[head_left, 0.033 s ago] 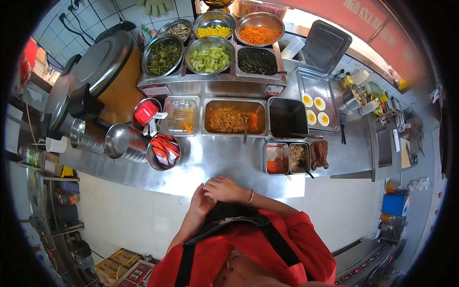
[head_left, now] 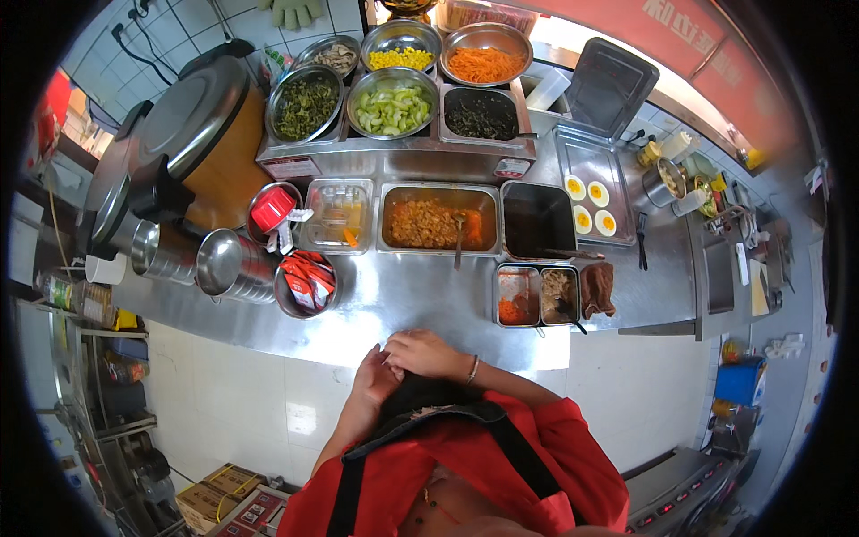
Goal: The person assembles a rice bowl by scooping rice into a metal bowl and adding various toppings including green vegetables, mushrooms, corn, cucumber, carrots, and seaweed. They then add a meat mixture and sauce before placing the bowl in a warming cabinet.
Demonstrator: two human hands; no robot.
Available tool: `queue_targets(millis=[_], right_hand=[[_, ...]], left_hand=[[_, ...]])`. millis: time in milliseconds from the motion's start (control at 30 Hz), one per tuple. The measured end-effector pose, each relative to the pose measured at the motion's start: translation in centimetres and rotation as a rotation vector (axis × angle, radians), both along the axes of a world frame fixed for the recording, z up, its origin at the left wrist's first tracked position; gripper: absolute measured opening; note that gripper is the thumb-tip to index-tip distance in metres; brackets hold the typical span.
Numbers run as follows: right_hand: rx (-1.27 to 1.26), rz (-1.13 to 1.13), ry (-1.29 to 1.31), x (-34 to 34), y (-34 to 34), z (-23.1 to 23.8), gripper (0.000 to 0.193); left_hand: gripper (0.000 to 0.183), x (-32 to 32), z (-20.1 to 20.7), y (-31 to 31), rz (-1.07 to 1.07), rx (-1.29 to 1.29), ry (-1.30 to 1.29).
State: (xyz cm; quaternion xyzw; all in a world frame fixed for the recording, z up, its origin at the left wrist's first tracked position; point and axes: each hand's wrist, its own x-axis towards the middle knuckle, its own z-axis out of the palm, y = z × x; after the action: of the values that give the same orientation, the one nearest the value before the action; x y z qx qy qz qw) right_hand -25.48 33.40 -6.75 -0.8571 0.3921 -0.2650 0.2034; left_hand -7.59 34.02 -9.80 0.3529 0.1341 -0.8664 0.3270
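Observation:
My left hand (head_left: 376,377) and my right hand (head_left: 427,352) meet in front of me at the near edge of the steel counter (head_left: 420,309). The right one, with a bracelet at its wrist, lies partly over the left one's fingertips. Both sets of fingers look curled together; anything held between them is hidden. Beyond my hands sits a steel pan of chunky reddish-brown sauce (head_left: 420,224) with a ladle (head_left: 459,242) in it. Beside it are a dark deep pan (head_left: 537,217) and a clear lidded container (head_left: 336,217). Twin small pans hold an orange shredded food (head_left: 515,310) and a pale shredded food (head_left: 559,291).
Steel bowls of corn (head_left: 400,59), shredded carrot (head_left: 486,64) and chopped green vegetable (head_left: 390,109) stand on a raised shelf. Halved eggs (head_left: 586,204) lie in a tray at right. At left are a large cooker (head_left: 201,134), stacked steel bowls (head_left: 234,266) and a bowl of red packets (head_left: 308,279).
My two hands have shifted slightly against each other, the right one a little to the right. The counter things stay where they were.

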Motion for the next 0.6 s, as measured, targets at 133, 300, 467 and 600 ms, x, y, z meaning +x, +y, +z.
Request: queue_targets(millis=[133, 300, 467, 600], right_hand=[[0.110, -0.267, -0.106, -4.7, 1.1, 0.4, 0.014], [0.083, -0.305, 0.007, -8.3, 3.2, -1.0, 0.011], [0.137, -0.217, 0.078, -8.9, 5.0, -3.3, 0.013], [0.080, -0.436, 0.012, -8.5, 4.5, -2.9, 0.021]], left_hand=[[0.019, 3.3, -2.1, 0.8, 0.147, 0.031, 0.019], [0.006, 7.7, -5.9, 2.1, 0.288, 0.027, -0.106], [0.022, 9.7, -10.4, 1.6, 0.403, 0.202, -0.347], [0.032, 14.0, -16.7, -0.1, 0.699, 0.532, -0.444]])
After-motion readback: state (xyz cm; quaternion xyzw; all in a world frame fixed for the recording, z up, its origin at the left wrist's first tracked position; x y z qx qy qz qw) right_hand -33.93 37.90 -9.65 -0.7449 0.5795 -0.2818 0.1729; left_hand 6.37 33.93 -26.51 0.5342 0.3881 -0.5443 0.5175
